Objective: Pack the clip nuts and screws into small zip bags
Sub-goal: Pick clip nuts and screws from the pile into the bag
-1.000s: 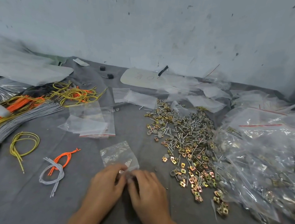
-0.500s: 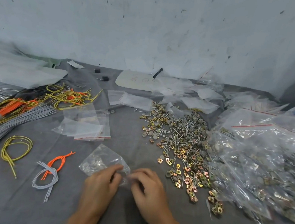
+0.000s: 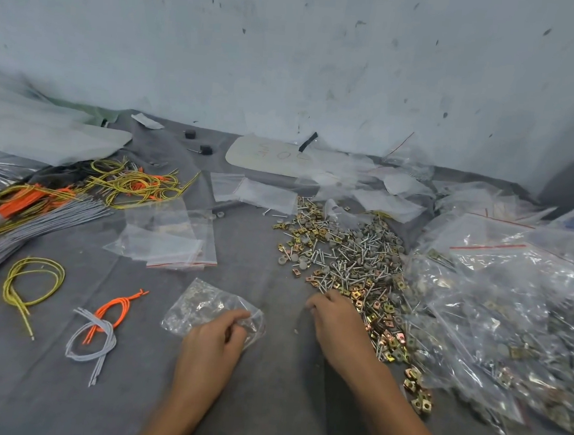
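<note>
Toward the near edge of the grey cloth point(image 3: 281, 405), the left hand point(image 3: 212, 343) pinches the near side of a small zip bag point(image 3: 203, 305) lying crinkled on the cloth, its fingers curled over the plastic. The right hand point(image 3: 337, 322) rests apart from it on the near-left fringe of the pile of clip nuts and screws point(image 3: 348, 253), fingers bent down; whether it holds any I cannot tell.
</note>
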{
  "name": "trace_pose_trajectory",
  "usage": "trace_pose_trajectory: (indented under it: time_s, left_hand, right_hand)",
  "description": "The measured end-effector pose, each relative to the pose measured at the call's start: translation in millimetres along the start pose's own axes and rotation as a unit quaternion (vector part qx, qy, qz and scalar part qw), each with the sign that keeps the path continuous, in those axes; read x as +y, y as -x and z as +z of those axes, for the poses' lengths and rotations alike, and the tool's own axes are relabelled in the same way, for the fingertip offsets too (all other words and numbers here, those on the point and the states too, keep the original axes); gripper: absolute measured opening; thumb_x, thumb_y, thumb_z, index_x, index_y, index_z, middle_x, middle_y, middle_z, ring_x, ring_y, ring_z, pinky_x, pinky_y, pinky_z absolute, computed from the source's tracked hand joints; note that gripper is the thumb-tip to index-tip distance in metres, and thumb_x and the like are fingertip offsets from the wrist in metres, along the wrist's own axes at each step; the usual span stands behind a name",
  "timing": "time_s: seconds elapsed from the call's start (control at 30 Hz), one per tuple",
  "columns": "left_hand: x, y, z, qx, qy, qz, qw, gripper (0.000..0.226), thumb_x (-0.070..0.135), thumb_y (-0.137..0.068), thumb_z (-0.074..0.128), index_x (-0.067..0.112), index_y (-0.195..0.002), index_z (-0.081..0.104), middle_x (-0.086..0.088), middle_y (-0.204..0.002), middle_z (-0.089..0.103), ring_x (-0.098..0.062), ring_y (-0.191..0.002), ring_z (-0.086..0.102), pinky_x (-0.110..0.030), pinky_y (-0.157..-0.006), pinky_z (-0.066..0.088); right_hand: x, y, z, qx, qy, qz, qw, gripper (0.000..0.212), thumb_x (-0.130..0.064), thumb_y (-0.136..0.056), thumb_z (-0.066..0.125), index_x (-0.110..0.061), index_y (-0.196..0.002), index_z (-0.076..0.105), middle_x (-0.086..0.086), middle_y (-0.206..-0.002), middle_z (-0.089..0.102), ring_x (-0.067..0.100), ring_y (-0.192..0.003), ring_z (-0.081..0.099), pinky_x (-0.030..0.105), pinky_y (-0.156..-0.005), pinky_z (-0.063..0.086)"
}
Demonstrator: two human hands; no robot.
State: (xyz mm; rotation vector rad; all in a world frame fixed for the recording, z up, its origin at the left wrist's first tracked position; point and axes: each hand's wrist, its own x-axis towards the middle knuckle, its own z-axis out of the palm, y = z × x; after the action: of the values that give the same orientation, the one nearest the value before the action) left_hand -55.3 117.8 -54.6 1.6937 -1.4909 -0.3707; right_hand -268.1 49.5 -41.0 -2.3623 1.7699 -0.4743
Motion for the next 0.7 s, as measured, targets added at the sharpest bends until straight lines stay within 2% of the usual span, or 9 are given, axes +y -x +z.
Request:
trace_pose_trajectory:
  time_s: [0.13, 0.23, 0.3, 0.33, 0.4, 0.43, 0.53, 0.63, 0.7]
  left_hand:
    - [-1, 0, 0, -0.012, 0.01, -0.006, 1.0, 0.028, 0.008, -0.086, 0.068, 0.03, -0.101, 0.078, 0.022, -0.051, 0.052, -0.009, -0.06, 0.055, -0.03, -0.063, 0.042]
    - [-1, 0, 0, -0.014, 0.018, -0.012, 1.0, 0.028, 0.009, -0.086, 0.068, 0.03, -0.102, 0.078, 0.02, -0.051, 0.053, -0.008, -0.059, 0.054, -0.031, -0.064, 0.044]
    - [-1, -1, 1, -0.013, 0.022, -0.011, 1.0, 0.028, 0.009, -0.086, 0.068, 0.029, -0.102, 0.079, 0.019, -0.051, 0.052, -0.011, -0.06, 0.056, -0.032, -0.065, 0.046]
    - [-1, -1, 1, -0.014, 0.021, -0.01, 1.0, 0.028, 0.009, -0.086, 0.068, 0.029, -0.102, 0.079, 0.018, -0.05, 0.052, -0.013, -0.061, 0.057, -0.033, -0.066, 0.048]
    - [0, 0, 1, -0.016, 0.018, -0.006, 1.0, 0.028, 0.009, -0.087, 0.068, 0.028, -0.103, 0.079, 0.014, -0.05, 0.05, -0.017, -0.063, 0.06, -0.034, -0.068, 0.048]
    - [1, -1, 1, -0.016, 0.017, -0.005, 1.0, 0.028, 0.008, -0.087, 0.067, 0.028, -0.103, 0.079, 0.012, -0.05, 0.049, -0.019, -0.064, 0.062, -0.035, -0.068, 0.049]
    - [1, -1, 0, -0.017, 0.02, -0.009, 1.0, 0.029, 0.009, -0.087, 0.066, 0.028, -0.105, 0.078, 0.01, -0.05, 0.049, -0.022, -0.065, 0.062, -0.038, -0.07, 0.051]
    - [0, 0, -1, -0.022, 0.029, -0.018, 0.999, 0.03, 0.011, -0.088, 0.064, 0.031, -0.107, 0.076, 0.013, -0.053, 0.053, -0.011, -0.057, 0.054, -0.035, -0.067, 0.05]
    - [-1, 0, -1, -0.03, 0.039, -0.024, 0.999, 0.032, 0.01, -0.088, 0.064, 0.033, -0.108, 0.075, 0.018, -0.055, 0.055, -0.007, -0.054, 0.05, -0.035, -0.066, 0.05]
  right_hand:
    - [0, 5, -4, 0.021, -0.038, 0.021, 0.999, 0.023, -0.006, -0.101, 0.046, -0.014, -0.115, 0.062, 0.004, -0.111, 0.056, 0.025, -0.1, 0.055, 0.036, -0.084, 0.045]
    - [-7, 14, -12, 0.069, -0.209, 0.08, 0.972, 0.021, -0.017, -0.106, 0.044, -0.017, -0.111, 0.065, -0.002, -0.102, 0.06, 0.011, -0.092, 0.058, 0.028, -0.082, 0.047]
    - [-17, 22, -12, 0.068, -0.389, 0.143, 0.907, 0.018, -0.016, -0.105, 0.046, -0.017, -0.105, 0.064, -0.002, -0.086, 0.063, 0.006, -0.073, 0.058, 0.022, -0.068, 0.048]
    - [-23, 25, -11, 0.051, -0.491, 0.175, 0.852, 0.016, -0.012, -0.105, 0.047, -0.013, -0.104, 0.063, 0.001, -0.081, 0.063, 0.007, -0.067, 0.058, 0.022, -0.063, 0.049]
    - [-32, 32, -7, 0.014, -0.62, 0.212, 0.755, 0.012, -0.007, -0.104, 0.049, -0.004, -0.103, 0.061, 0.005, -0.079, 0.065, 0.011, -0.067, 0.06, 0.024, -0.063, 0.053]
    - [-36, 34, -5, 0.001, -0.639, 0.215, 0.738, 0.011, -0.005, -0.102, 0.051, -0.002, -0.103, 0.061, 0.006, -0.08, 0.065, 0.012, -0.069, 0.061, 0.026, -0.065, 0.054]
    - [-48, 41, 3, -0.011, -0.63, 0.199, 0.751, 0.013, 0.003, -0.095, 0.059, -0.004, -0.103, 0.065, 0.006, -0.087, 0.067, 0.012, -0.075, 0.063, 0.027, -0.072, 0.056]
    - [-63, 44, 10, -0.017, -0.553, 0.168, 0.816, 0.014, -0.002, -0.09, 0.069, -0.014, -0.098, 0.069, 0.003, -0.09, 0.071, 0.009, -0.077, 0.066, 0.027, -0.073, 0.057]
    - [-71, 43, 15, -0.012, -0.463, 0.125, 0.878, 0.011, -0.013, -0.088, 0.073, -0.022, -0.094, 0.069, -0.002, -0.089, 0.073, 0.005, -0.081, 0.067, 0.027, -0.076, 0.057]
